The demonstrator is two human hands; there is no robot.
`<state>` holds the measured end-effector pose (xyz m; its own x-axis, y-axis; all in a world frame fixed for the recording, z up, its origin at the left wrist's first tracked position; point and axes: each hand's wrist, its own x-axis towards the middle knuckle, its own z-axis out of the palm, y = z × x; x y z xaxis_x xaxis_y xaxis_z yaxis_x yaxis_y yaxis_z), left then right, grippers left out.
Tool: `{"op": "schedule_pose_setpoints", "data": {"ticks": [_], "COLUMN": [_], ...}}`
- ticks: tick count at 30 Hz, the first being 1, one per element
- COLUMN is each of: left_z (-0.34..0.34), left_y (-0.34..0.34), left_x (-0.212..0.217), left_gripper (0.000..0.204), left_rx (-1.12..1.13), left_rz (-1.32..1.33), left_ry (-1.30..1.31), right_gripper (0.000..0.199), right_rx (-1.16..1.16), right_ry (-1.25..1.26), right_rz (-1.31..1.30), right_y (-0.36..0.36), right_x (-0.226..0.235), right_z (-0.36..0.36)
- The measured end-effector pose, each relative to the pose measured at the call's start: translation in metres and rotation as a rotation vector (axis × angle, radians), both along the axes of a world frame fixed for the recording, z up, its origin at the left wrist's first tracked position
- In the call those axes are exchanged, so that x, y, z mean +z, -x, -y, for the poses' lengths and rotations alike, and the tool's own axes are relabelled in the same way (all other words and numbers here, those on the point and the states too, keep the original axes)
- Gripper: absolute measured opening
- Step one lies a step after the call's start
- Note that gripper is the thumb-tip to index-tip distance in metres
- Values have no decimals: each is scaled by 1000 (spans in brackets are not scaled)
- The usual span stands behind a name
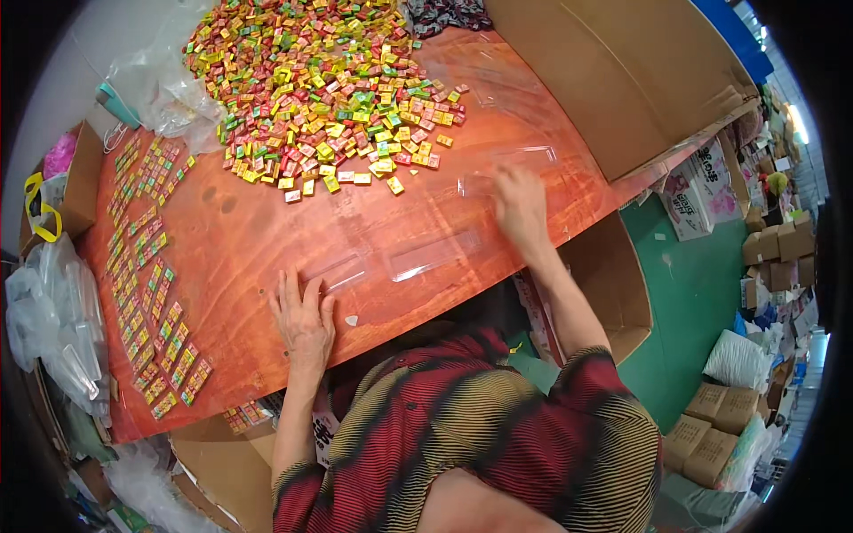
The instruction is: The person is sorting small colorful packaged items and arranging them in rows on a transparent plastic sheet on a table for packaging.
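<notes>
My left hand (302, 320) lies flat on the reddish-brown table (249, 240), fingers spread, touching the end of a clear plastic tray (336, 269). My right hand (520, 204) reaches out to the right and rests on another clear plastic tray (511, 164); I cannot tell whether it grips it. A third clear tray (435, 253) lies between the hands. A big heap of small red, yellow and green candy packets (320, 89) covers the far part of the table. Filled rows of packets (147, 266) lie along the left edge.
Large cardboard sheets (622, 71) lean at the far right. An open cardboard box (613, 284) stands beside the table on the green floor. Clear plastic bags (53, 320) sit at the left, and more boxes (711, 426) at the right.
</notes>
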<state>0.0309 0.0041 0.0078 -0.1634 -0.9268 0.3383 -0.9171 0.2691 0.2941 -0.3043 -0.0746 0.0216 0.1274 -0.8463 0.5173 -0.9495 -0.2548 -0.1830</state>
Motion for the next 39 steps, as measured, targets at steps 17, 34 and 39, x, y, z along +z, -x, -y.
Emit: {"op": "schedule_pose_setpoints", "data": {"ticks": [17, 34, 39], "left_z": [31, 71, 57], "left_y": [7, 0, -6], "left_x": [-1, -16, 0], "left_gripper": [27, 39, 41], "left_rx": [-62, 0, 14], "left_rz": [-50, -177, -345], "left_ry": [4, -39, -1], "right_gripper": [23, 19, 19], "right_rx": [337, 507, 339], "right_ry": [-106, -219, -224], "right_rz": [240, 172, 309], "right_y": [-86, -136, -120], "right_x": [10, -6, 6], "right_z": [20, 59, 54]}}
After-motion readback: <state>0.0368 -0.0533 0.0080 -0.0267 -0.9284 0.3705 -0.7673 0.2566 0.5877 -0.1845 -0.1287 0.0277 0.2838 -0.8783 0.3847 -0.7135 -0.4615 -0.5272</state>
